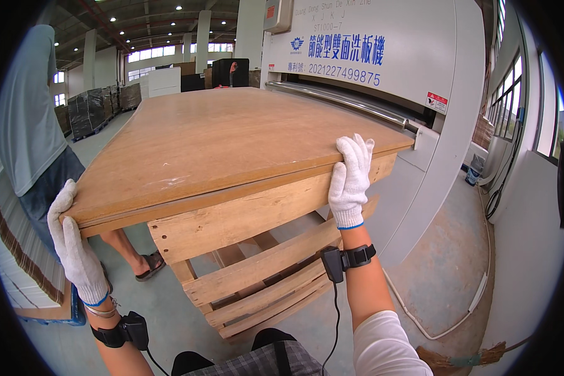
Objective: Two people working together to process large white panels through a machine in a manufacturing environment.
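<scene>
A large brown wooden board (232,135) lies flat on top of at least one more sheet, its near edge facing me, with pale scuffs near that edge. My left hand (75,244), in a white knit glove, wraps round the board's near left corner. Farther right along the same edge, my right hand (351,178), gloved alike, grips the rim with its fingertips up over the top face. Both hands are closed on the edge; their undersides are hidden. Below the sheets are rough wooden pallets (263,279) with gaps between the slats.
A tall white machine (357,56) stands beyond the board's right side, with a shiny metal roller (338,103) along its opening. At left stands another person (28,119) in a light shirt. A stack of white-edged sheets (28,263) is beside them. A hose (420,323) crosses the right floor.
</scene>
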A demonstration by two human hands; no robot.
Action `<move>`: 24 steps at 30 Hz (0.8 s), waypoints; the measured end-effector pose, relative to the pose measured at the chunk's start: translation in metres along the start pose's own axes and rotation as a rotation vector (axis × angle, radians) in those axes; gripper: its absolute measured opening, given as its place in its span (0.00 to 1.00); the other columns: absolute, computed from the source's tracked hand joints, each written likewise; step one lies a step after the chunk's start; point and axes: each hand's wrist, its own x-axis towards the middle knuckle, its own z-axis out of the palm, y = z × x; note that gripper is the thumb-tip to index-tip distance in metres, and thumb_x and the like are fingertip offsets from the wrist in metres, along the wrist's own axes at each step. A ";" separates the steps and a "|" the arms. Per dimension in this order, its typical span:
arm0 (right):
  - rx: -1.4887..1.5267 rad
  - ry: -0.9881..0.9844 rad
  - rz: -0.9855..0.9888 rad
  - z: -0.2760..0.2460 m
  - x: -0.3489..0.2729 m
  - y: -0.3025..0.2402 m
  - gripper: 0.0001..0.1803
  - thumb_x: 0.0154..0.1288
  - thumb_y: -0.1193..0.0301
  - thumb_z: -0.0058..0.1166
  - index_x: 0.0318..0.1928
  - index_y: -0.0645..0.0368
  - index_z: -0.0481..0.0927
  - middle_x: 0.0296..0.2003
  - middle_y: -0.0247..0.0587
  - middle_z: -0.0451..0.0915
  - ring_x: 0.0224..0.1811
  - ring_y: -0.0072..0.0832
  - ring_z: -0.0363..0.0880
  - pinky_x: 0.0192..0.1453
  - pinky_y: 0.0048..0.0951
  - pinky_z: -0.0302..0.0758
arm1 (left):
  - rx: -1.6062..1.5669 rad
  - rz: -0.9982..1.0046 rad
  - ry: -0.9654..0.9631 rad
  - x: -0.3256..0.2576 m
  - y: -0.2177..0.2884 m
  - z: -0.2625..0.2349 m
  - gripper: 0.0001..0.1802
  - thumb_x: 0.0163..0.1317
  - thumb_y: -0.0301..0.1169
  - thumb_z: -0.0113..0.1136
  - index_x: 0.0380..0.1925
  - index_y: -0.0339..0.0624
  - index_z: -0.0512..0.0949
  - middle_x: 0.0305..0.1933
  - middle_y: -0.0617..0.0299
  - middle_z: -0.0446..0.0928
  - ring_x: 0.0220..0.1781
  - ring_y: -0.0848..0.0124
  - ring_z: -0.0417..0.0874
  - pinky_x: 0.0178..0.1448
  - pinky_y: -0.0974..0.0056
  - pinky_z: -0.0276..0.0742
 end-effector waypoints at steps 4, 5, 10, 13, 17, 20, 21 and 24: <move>-0.003 -0.002 0.002 -0.001 0.000 -0.001 0.17 0.62 0.71 0.45 0.51 0.60 0.76 0.51 0.48 0.76 0.63 0.47 0.67 0.75 0.52 0.46 | -0.001 -0.008 0.005 -0.001 -0.001 0.001 0.24 0.69 0.40 0.40 0.55 0.31 0.67 0.62 0.45 0.68 0.67 0.58 0.65 0.74 0.56 0.49; -0.002 -0.004 0.004 -0.001 0.000 -0.001 0.17 0.62 0.72 0.45 0.51 0.60 0.76 0.51 0.48 0.76 0.63 0.47 0.66 0.75 0.52 0.46 | 0.000 -0.008 0.005 0.000 -0.001 0.000 0.24 0.69 0.40 0.40 0.55 0.31 0.67 0.62 0.45 0.68 0.67 0.58 0.65 0.74 0.56 0.49; -0.002 -0.006 0.006 -0.001 0.000 0.000 0.18 0.61 0.72 0.45 0.51 0.60 0.76 0.51 0.47 0.76 0.63 0.46 0.66 0.75 0.52 0.46 | 0.018 -0.007 0.008 0.000 -0.001 0.000 0.24 0.70 0.40 0.39 0.55 0.31 0.68 0.61 0.45 0.68 0.67 0.58 0.65 0.73 0.56 0.50; 0.002 -0.004 0.003 0.000 0.000 0.000 0.18 0.61 0.72 0.45 0.51 0.60 0.76 0.51 0.47 0.76 0.63 0.46 0.66 0.75 0.52 0.46 | 0.024 -0.009 0.012 0.000 -0.001 0.000 0.24 0.70 0.40 0.39 0.55 0.32 0.68 0.61 0.45 0.69 0.66 0.58 0.65 0.73 0.56 0.50; -0.001 -0.009 0.002 -0.001 -0.001 0.000 0.18 0.61 0.73 0.45 0.52 0.60 0.75 0.51 0.47 0.76 0.63 0.46 0.66 0.75 0.52 0.46 | 0.019 -0.009 0.013 0.000 -0.002 0.001 0.24 0.70 0.40 0.39 0.55 0.32 0.67 0.62 0.45 0.69 0.66 0.58 0.65 0.73 0.56 0.50; -0.008 -0.012 -0.001 0.000 -0.001 0.000 0.18 0.61 0.73 0.45 0.52 0.60 0.75 0.51 0.47 0.76 0.64 0.46 0.66 0.75 0.52 0.46 | 0.016 -0.023 0.020 0.000 -0.001 0.001 0.24 0.70 0.40 0.39 0.55 0.31 0.67 0.62 0.45 0.68 0.66 0.58 0.65 0.73 0.57 0.50; -0.008 -0.012 -0.001 0.000 -0.001 0.001 0.18 0.61 0.73 0.45 0.52 0.60 0.75 0.51 0.47 0.76 0.64 0.46 0.66 0.75 0.52 0.46 | 0.009 -0.024 0.017 0.000 -0.001 0.001 0.24 0.70 0.41 0.39 0.56 0.31 0.67 0.62 0.45 0.68 0.66 0.58 0.65 0.73 0.57 0.50; -0.001 -0.005 -0.003 0.000 -0.001 0.001 0.18 0.61 0.73 0.45 0.52 0.60 0.75 0.51 0.47 0.76 0.63 0.46 0.66 0.75 0.52 0.46 | 0.010 -0.022 -0.005 0.000 -0.003 -0.001 0.25 0.70 0.41 0.39 0.57 0.32 0.66 0.62 0.47 0.68 0.66 0.60 0.65 0.73 0.58 0.51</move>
